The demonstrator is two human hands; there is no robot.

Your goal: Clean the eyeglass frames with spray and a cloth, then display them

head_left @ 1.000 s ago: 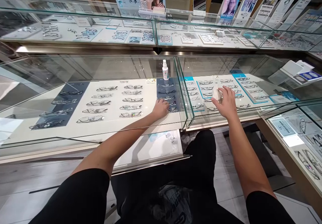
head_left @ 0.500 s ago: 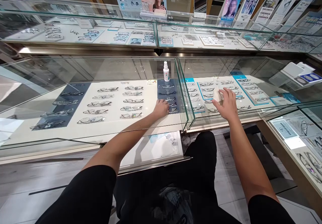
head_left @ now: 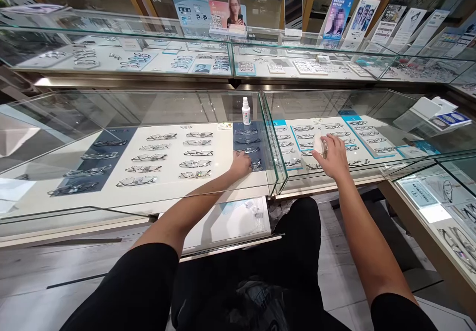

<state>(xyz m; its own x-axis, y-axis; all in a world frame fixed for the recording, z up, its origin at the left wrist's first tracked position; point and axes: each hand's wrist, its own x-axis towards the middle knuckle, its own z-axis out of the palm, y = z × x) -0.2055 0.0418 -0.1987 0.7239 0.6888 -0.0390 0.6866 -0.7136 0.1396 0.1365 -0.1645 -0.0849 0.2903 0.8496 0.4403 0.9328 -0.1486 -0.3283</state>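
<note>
My left hand (head_left: 241, 165) reaches inside the left glass display case (head_left: 141, 197) and rests with curled fingers on a pair of glasses (head_left: 253, 164) on the dark blue mat (head_left: 239, 141). Whether it grips that frame I cannot make out. My right hand (head_left: 333, 156) is inside the right case (head_left: 372, 172), fingers closed round a white cloth (head_left: 318, 145) and a pair of glasses. Rows of glasses (head_left: 195, 164) lie on the white display board beside my left hand.
A small white spray bottle (head_left: 246, 111) stands at the back of the left case. A pulled-out drawer (head_left: 230, 219) with small items sits below. Glass walls divide the cases. More cases and upright brochures (head_left: 336, 18) stand behind and to the right.
My right hand has drawn slightly back toward me with the cloth. My left hand stays at the blue mat. The view has tilted a little.
</note>
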